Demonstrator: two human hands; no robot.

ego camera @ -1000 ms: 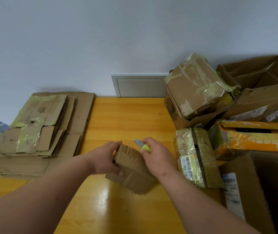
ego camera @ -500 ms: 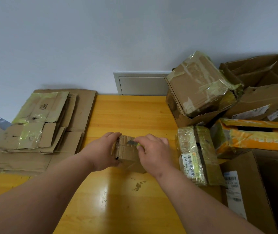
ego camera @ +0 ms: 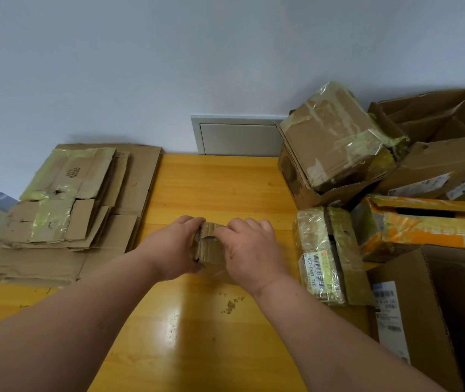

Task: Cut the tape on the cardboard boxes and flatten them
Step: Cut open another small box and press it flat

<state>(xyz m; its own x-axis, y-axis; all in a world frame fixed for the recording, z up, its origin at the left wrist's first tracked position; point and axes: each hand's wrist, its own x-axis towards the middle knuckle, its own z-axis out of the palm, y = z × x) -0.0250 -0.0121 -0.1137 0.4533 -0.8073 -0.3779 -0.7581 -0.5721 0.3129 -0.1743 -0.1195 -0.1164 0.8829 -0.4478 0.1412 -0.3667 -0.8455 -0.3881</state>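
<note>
- Both hands meet at the middle of the yellow wooden tabletop, with a small cardboard box caught between them.
- The left hand curls round the box's left side, fingers bent over its top edge and thumb down near the lower corner.
- The right hand has its fingers curled over the box's right side and top; what else it may be holding under those fingers, I cannot tell.
- The small box sits on the tabletop, mostly hidden by the hands, with only a creased, taped strip of it showing.
- Just in front of the right wrist lie a few brown cardboard crumbs.
- To the left, a stack of flattened cardboard lies against the wall, streaked with yellowish tape.
- To the right stands a heap of unflattened boxes: a tape-wrapped box with a barcode label nearest the right hand, an orange-printed box beside it, a taped box tilted inside an open carton behind, and a large open box at the near right edge.
- A grey wall panel sits behind the tabletop's far edge.
</note>
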